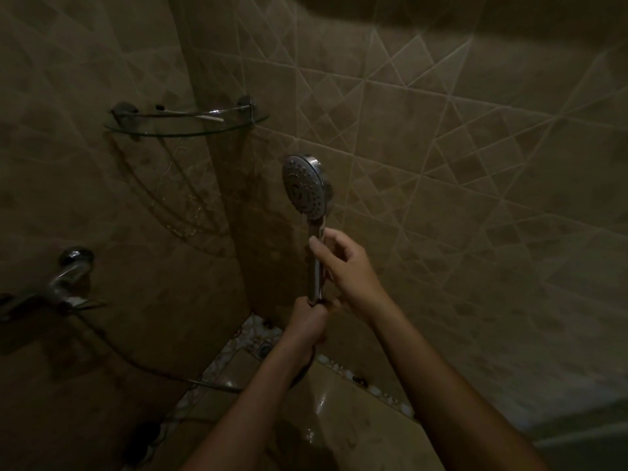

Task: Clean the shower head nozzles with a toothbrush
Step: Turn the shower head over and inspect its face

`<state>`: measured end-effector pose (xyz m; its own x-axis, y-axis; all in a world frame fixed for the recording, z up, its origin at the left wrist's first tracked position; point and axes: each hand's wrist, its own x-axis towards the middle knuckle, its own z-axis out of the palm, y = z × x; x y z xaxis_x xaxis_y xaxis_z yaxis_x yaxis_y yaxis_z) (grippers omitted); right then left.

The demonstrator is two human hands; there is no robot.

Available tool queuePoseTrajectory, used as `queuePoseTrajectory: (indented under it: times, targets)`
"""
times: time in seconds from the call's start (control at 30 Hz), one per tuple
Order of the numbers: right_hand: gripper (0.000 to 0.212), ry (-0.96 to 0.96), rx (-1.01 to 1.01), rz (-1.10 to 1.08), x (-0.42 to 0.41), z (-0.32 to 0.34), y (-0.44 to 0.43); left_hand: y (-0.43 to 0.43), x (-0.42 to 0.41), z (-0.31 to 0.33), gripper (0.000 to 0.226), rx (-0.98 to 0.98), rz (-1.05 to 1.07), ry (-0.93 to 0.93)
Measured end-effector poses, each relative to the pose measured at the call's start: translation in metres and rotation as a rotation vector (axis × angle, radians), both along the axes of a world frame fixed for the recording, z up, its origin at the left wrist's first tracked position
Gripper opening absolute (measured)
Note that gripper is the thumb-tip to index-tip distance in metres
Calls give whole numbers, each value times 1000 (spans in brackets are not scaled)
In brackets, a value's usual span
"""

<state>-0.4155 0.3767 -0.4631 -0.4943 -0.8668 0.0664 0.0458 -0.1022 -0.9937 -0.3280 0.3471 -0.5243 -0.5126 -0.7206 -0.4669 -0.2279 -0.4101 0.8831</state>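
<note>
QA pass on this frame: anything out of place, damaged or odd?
One thing: neither hand holds a toothbrush. The left hand and right hand both grip the handle of the round chrome shower head. A pale stick-like item lies on the glass corner shelf; too dim to identify. No damage or spill visible.

Dim home bathroom shower corner: beige patterned wall tiles (441, 158), glass corner shelf (183, 129), chrome wall tap (69, 271) with hose (142, 368), floor drain (264, 348), handheld shower head (304, 186).

glass shelf (185, 125) above-left, faucet (69, 271) left
</note>
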Motion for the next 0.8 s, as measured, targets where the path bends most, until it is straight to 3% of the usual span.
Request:
queuePoseTrajectory:
  times: [0.17,0.4,0.67,0.8]
  targets:
    - [18,32,14,-22,-4,2,-1,1,1,2,13,3,25,20]
    - [26,-146,124,-77,-3,8,-9,5,1,11,20,9,-3,80]
    - [15,152,129,-32,-14,11,-2,0,-1,16,21,29,2,41]
    - [20,57,80,-8,-17,13,-2,-2,-1,17,12,21,-15,64]
